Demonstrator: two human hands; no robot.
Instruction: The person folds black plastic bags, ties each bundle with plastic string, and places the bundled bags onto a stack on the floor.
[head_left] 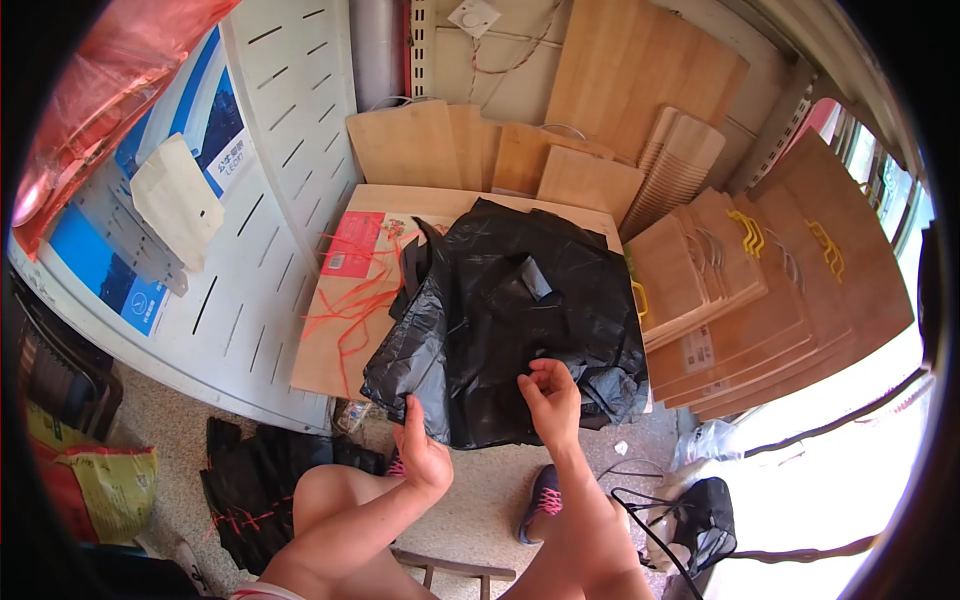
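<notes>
From far off, I see the left hand (425, 460) pinch the near left edge of a black bag (500, 330). The right hand (552, 400) is over the near part of the bag, its fingers bent in toward the thumb; I can't tell if it grips the bag. The bag lies spread and wrinkled on a wood board (325, 355), with a shiny flap on its left side. I judge it light, soft and thin, a bit slippery, and easy to tear. I would hold it by the folded edge, with a few layers between thumb and fingers, and pull gently. Left of the bag, red strings (345, 318) lie on the board, by a red card (355, 240). More boards (405, 145) stand behind it, and others (790, 330) lean on the right. On the floor, at left, is a black pile (250, 480).
</notes>
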